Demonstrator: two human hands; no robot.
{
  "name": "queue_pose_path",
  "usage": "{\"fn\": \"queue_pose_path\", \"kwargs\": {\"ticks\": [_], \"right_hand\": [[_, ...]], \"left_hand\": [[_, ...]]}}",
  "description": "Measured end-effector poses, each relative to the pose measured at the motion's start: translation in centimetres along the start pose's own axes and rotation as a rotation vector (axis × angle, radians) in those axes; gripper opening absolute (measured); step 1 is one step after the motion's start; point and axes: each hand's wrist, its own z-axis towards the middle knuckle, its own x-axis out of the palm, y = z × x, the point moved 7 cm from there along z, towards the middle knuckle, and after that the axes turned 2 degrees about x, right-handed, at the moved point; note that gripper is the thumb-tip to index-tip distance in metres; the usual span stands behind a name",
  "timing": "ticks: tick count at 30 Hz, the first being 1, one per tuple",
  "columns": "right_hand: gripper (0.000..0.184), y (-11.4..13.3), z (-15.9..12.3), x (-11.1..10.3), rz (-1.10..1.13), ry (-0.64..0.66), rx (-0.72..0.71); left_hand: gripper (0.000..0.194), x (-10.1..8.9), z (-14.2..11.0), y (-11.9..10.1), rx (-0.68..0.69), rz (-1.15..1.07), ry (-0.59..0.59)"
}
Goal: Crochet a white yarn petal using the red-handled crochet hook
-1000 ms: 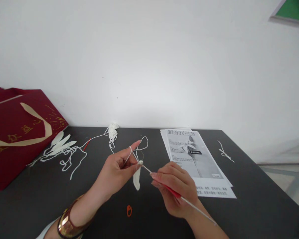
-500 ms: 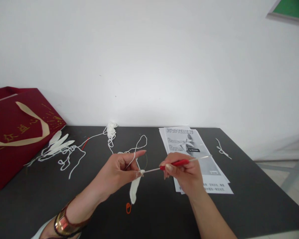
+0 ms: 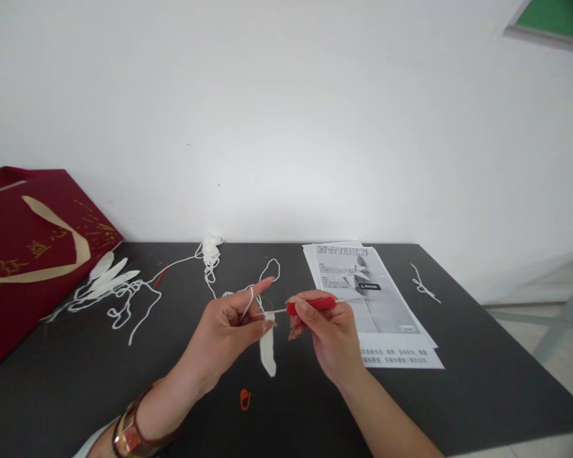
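Observation:
Between thumb and fingers, my left hand pinches the top of a white crocheted petal, which hangs down. White yarn runs over its raised index finger and loops behind. My right hand is closed around the red handle of a crochet hook. The hook's thin metal shaft points left and meets the petal's top edge at my left fingertips; its tip is partly hidden there. Below the petal, an orange stitch marker lies on the table.
Printed sheets lie right of centre on the dark table. Several white petals with loose yarn rest beside a dark red bag at left. A yarn bundle sits by the wall; a short yarn piece lies far right.
My right hand has moved left and slightly up, bringing the hook's shaft to the petal's top. The petal has swung so its lower end points a little right.

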Motion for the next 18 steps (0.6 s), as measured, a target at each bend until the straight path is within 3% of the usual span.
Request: {"fn": "queue_pose_path", "kwargs": {"ticks": [1, 5, 7, 9, 11, 13, 15, 18], "right_hand": [[0.015, 0.1, -0.1, 0.0, -0.025, -0.011, -0.028], [0.009, 1.1, -0.8, 0.3, -0.244, -0.044, -0.189], [0.009, 2.3, -1.7, 1.0, -0.460, -0.024, -0.394], [0.020, 3.4, -3.0, 2.2, -0.683, 0.035, -0.672], [0.032, 3.5, -4.4, 3.5, -0.867, 0.140, -0.933], [0.039, 3.1, -5.2, 4.2, -0.997, 0.241, -1.089], [0.041, 2.7, -5.4, 4.3, -1.044, 0.305, -1.143], [0.040, 3.2, -4.8, 3.6, -0.910, 0.297, -1.067]], "left_hand": [[0.008, -0.1, 0.0, 0.2, -0.011, -0.009, -0.012], [0.050, -0.1, 0.1, 1.0, -0.068, -0.075, -0.069], [0.056, -0.1, 0.1, 1.1, -0.078, -0.121, -0.095], [0.057, -0.1, 0.1, 1.2, -0.091, -0.169, -0.114], [0.059, 0.0, 0.1, 1.4, -0.114, -0.226, -0.116], [0.061, 0.2, 0.0, 1.6, -0.144, -0.301, -0.091], [0.058, 0.4, 0.0, 1.7, -0.177, -0.391, -0.043], [0.051, 0.6, -0.1, 1.7, -0.253, -0.494, 0.049]]}}
